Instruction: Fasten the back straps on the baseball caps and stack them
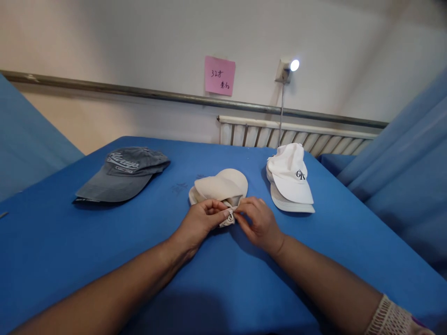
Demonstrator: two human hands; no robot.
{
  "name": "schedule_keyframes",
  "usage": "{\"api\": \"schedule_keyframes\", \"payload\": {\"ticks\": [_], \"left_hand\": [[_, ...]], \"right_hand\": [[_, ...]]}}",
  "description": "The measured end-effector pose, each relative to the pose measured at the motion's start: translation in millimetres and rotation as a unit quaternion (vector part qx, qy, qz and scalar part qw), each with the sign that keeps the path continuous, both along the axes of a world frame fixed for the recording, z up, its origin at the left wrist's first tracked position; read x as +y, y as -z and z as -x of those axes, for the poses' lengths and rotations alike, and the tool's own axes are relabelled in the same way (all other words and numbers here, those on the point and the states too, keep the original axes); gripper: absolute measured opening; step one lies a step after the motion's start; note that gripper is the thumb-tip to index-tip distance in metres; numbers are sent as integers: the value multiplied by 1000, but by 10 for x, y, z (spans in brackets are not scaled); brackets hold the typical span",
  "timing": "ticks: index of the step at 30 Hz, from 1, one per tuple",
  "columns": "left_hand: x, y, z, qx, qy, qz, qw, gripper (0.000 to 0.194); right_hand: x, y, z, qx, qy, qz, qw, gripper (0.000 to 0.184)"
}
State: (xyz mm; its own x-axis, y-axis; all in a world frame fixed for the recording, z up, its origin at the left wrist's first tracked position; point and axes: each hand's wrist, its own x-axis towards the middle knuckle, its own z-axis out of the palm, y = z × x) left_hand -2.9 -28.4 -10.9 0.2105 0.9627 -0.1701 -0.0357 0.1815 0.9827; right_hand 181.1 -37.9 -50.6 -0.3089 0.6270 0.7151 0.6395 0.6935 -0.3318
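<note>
A beige cap (221, 186) lies in the middle of the blue table (104, 232), its back strap toward me. My left hand (200, 221) pinches the strap end with its small metal buckle (230, 217). My right hand (258, 222) pinches the same strap from the right, fingertips meeting the left hand's at the buckle. Both hands rest low on the tabletop.
A grey cap (122, 174) with white lettering lies at the left. A white cap (289, 179) with a dark logo sits at the right, on top of another white brim. Behind the table are a radiator (289, 135), a pink note (220, 76) and a lit lamp (294, 65). Blue cloth (401, 177) hangs on both sides.
</note>
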Motion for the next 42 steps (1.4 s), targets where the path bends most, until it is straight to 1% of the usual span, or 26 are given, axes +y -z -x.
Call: {"api": "schedule_keyframes", "payload": {"ticks": [4, 7, 9, 12, 15, 21, 26, 29, 35, 37, 42], "left_hand": [[-7, 26, -22, 1, -15, -15, 1000, 28], [0, 40, -18, 6, -13, -10, 1000, 29], [7, 42, -7, 3, 0, 4, 1000, 30], [11, 28, 9, -7, 20, 22, 1000, 30], [11, 5, 23, -5, 27, 39, 999, 32], [34, -2, 39, 22, 35, 55, 998, 32], [48, 19, 43, 37, 36, 44, 998, 30], [60, 42, 42, 43, 25, 30, 998, 31], [63, 59, 6, 33, 6, 17, 999, 32], [59, 62, -9, 29, -2, 12, 1000, 33], [56, 85, -19, 29, -11, 7, 999, 34]], "right_hand": [[-66, -16, 32, -3, -60, 8, 998, 11], [-76, -15, 53, 12, -72, 47, 996, 12], [-67, -11, 56, 27, -80, 69, 994, 14], [-53, -7, 45, 48, -97, 74, 991, 19], [-48, -8, 37, 49, -106, 77, 990, 21], [-42, 13, 51, 31, -104, 83, 991, 22], [-32, 33, 49, 32, -103, 81, 991, 21], [-29, 30, 46, 39, -101, 80, 991, 19], [-41, 12, 36, 34, -102, 45, 993, 18], [-45, 17, 39, 18, -92, 29, 995, 18], [-47, 37, 64, -30, -36, 8, 999, 17]]}}
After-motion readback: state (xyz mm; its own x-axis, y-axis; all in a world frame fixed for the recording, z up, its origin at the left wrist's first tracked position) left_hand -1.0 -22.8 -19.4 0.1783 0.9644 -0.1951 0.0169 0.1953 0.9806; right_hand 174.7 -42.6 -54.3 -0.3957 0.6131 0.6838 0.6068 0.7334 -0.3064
